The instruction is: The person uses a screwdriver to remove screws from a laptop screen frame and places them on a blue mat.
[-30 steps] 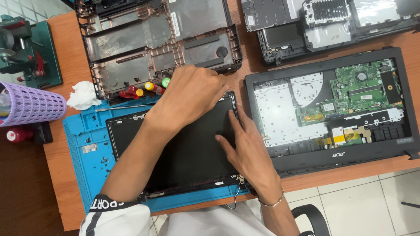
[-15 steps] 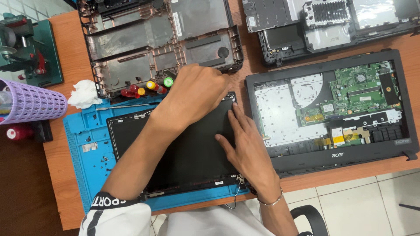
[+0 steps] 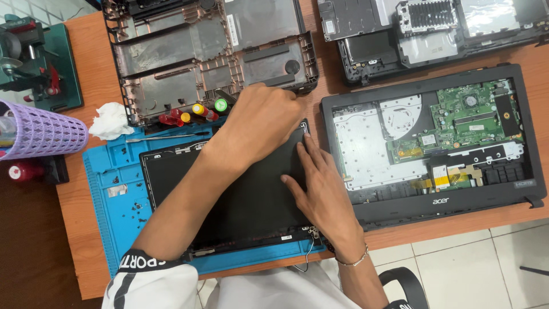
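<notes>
black screen panel (image 3: 240, 200) on blue mat (image 3: 108, 212): left hand (image 3: 260, 123) curled at its top corner, grip unclear; right hand (image 3: 320, 189) flat, fingers spread; hard prying risks cracking.

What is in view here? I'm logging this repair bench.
Laptop screen panel: 1, black, on blue mat.
Work mat: 1, blue, desk front left.
Open laptop base: 1, black, green board showing, right.
Bottom cover: 1, dark, far centre.
Other laptop shells: count unclear, black, far right.
Screwdrivers: several, coloured handles, behind mat.
Basket: 1, purple, left.
Tissue: 1, white, left.
Left hand: on panel's far right corner.
Right hand: flat on panel's right edge.
</notes>
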